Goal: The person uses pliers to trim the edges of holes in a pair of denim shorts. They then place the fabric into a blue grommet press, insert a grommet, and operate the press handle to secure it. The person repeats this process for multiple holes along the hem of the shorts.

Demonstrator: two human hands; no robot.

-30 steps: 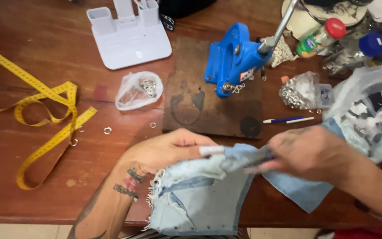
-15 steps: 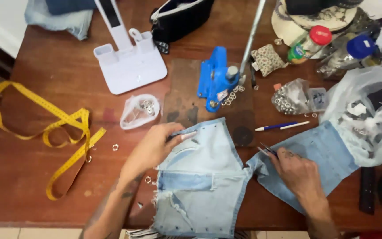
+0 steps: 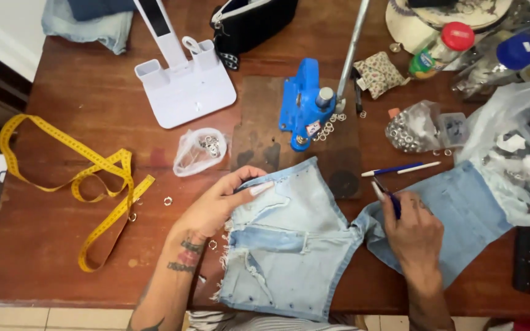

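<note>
Presently: wooden worktop [image 3: 62,257], brown, cluttered along the far edge. Largest item is the denim shorts [image 3: 289,245], light blue, lying flat near the front edge, waistband toward the far side, frayed hems toward the person. Long axis runs left-right, with one panel [image 3: 461,214] spread out to the right.

Handling, judged: denim is soft, limp and light; it will fold and drag rather than slide as one piece, not fragile. Best taken at the thicker waistband or seams, kept flat under a palm.

Left hand [image 3: 216,205] rests on the upper left edge of the shorts, fingers [image 3: 259,189] extended and pressing the waistband down, not pinching.

Right hand [image 3: 412,230] lies on the right panel, grip closed around a dark blue pen-like tool [image 3: 391,199], tip pointing far-left.

Beyond the shorts: blue hand press [image 3: 305,104], white lamp base [image 3: 185,86], yellow tape measure [image 3: 93,178], bag of metal rings [image 3: 199,151].
</note>
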